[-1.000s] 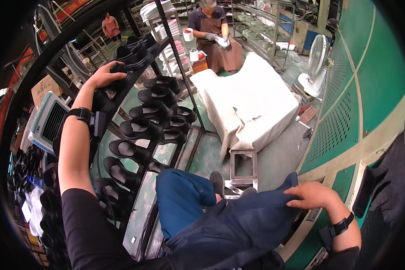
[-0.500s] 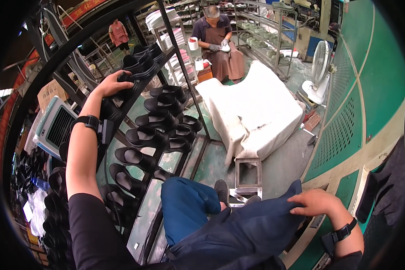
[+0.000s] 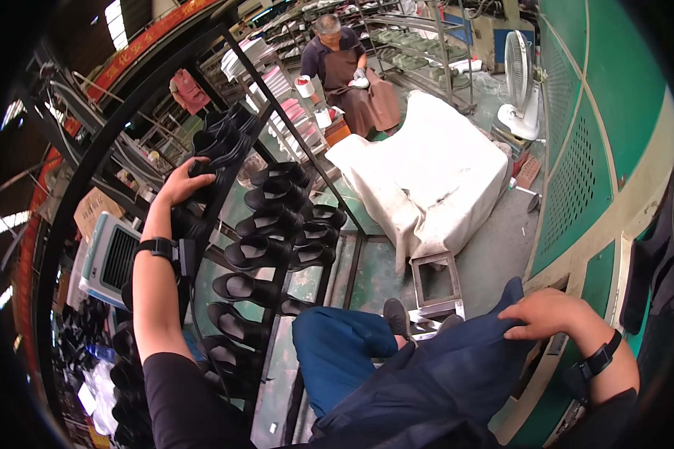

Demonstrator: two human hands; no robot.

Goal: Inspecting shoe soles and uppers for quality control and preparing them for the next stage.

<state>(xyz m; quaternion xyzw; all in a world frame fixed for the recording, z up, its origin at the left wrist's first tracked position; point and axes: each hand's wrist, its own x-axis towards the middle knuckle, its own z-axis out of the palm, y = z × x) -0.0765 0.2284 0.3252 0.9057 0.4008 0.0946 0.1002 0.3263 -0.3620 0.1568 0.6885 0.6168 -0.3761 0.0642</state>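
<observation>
At the upper left, my left hand is closed round a black shoe on the top bar of a dark metal rack; my fingers partly hide that shoe. Beside it along the bar stand more black shoes. Below my left arm, rows of black slip-on shoes rest on the lower rails. At the right, my right hand pinches the edge of a dark navy apron, lifted across my lap.
A white cloth drapes a block ahead, with a small metal frame before it. A seated co-worker holds a light shoe. To the right stand a white fan and green panels. An air cooler is at left.
The view has tilted, so the scene sits differently in the picture. My left hand stays at the shoe on the top bar, and my right keeps the apron edge. The co-worker's hands have moved apart.
</observation>
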